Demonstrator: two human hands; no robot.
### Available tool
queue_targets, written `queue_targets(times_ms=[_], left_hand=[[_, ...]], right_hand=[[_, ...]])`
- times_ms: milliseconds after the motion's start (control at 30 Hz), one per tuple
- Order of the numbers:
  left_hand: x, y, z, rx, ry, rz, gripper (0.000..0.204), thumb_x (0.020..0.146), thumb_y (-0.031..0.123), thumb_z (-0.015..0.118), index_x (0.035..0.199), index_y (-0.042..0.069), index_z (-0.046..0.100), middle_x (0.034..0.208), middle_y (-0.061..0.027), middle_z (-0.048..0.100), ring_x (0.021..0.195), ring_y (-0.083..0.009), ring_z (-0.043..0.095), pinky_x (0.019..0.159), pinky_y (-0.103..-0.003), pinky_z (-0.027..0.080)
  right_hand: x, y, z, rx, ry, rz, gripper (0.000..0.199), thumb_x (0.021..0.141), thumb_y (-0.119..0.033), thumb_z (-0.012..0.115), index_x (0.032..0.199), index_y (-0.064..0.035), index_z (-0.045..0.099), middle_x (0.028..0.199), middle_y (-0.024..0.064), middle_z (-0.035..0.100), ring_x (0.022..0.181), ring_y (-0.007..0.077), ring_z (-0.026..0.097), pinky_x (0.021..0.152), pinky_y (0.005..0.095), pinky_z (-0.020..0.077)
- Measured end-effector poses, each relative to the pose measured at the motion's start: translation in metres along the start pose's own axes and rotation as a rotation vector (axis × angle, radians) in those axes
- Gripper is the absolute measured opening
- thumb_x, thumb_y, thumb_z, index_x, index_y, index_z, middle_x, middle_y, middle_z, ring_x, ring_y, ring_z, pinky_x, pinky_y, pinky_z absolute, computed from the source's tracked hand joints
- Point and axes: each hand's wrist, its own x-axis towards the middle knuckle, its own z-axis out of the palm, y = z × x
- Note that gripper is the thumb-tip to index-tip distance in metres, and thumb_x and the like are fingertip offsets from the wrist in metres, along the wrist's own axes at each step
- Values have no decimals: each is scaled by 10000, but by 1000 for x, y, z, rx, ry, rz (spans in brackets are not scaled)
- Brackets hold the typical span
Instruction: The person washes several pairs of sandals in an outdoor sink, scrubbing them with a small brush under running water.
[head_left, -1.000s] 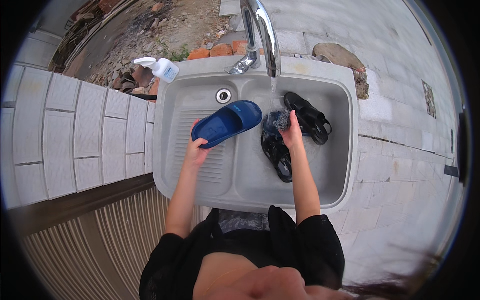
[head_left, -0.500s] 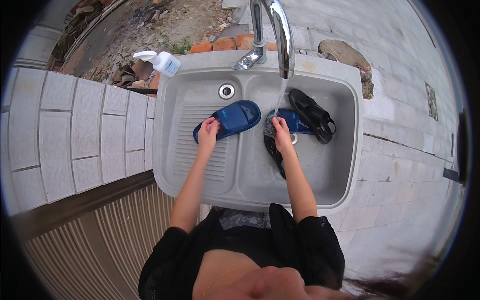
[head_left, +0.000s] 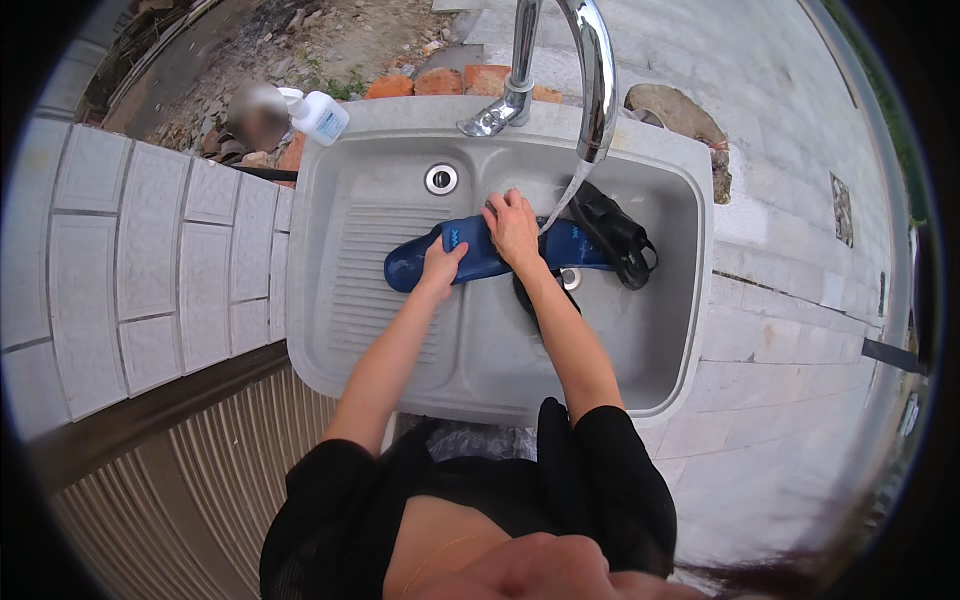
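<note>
My left hand (head_left: pixel 440 268) grips a blue slide slipper (head_left: pixel 487 262) by its strap, thumb on top. The slipper lies across the divider between the sink's two basins. My right hand (head_left: pixel 514 228) presses on the slipper's right part with its fingers bent. Beneath that palm, the grey mesh scrubber it held a moment ago is hidden. A second blue slipper (head_left: pixel 575 246) rests in the right basin near the water stream (head_left: pixel 566 198). One black sandal (head_left: pixel 612 238) overlaps its right end. Another black sandal (head_left: pixel 527 300) lies mostly hidden under my right forearm.
A chrome faucet (head_left: pixel 597 90) arches over the grey double sink (head_left: pixel 330 392), running into the right basin. On the back left corner stands a white pump bottle (head_left: pixel 320 118). Bricks (head_left: pixel 440 82) and a large stone (head_left: pixel 680 112) border the back; a tiled wall (head_left: pixel 160 260) stands left.
My right hand has moved left, from under the water onto the slipper. The slipper has been turned flatter and its strap lies further left. My left hand has shifted right along it.
</note>
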Motion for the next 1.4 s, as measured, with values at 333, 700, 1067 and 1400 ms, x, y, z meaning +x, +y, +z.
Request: queue_targets(times_ms=[333, 700, 1067, 1400], left_hand=[[0, -2, -2, -26, 97, 22, 352, 833, 22, 590, 1178, 19, 521, 1023, -75, 617, 888, -147, 568, 786, -278, 453], [9, -13, 5, 90, 154, 122, 327, 828, 54, 598, 1143, -3, 532, 988, -98, 628, 870, -175, 582, 784, -295, 451], [-16, 4, -11, -89, 147, 116, 283, 855, 60, 586, 1126, 8, 522, 1014, -65, 605, 885, -148, 565, 789, -283, 456], [-46, -10, -47, 1050, 358, 739, 324, 756, 204, 672, 1062, 138, 589, 1307, -93, 403, 1221, -329, 320, 1011, -476, 257]], right_hand=[[-87, 87, -73, -233, -169, 372, 205, 878, -249, 506, 886, -49, 462, 852, 163, 585, 756, 374, 598, 619, 483, 463], [-143, 129, -30, -445, -551, 356, 167, 849, -251, 527, 916, -99, 528, 906, 139, 602, 812, 325, 621, 660, 449, 502], [-141, 79, -77, 183, -65, 610, 285, 913, -299, 479, 987, -25, 508, 899, 246, 600, 852, 426, 571, 726, 450, 443], [-53, -30, -32, 142, -60, 114, 323, 819, -219, 621, 1068, -48, 504, 878, 182, 507, 812, 360, 538, 708, 407, 443]])
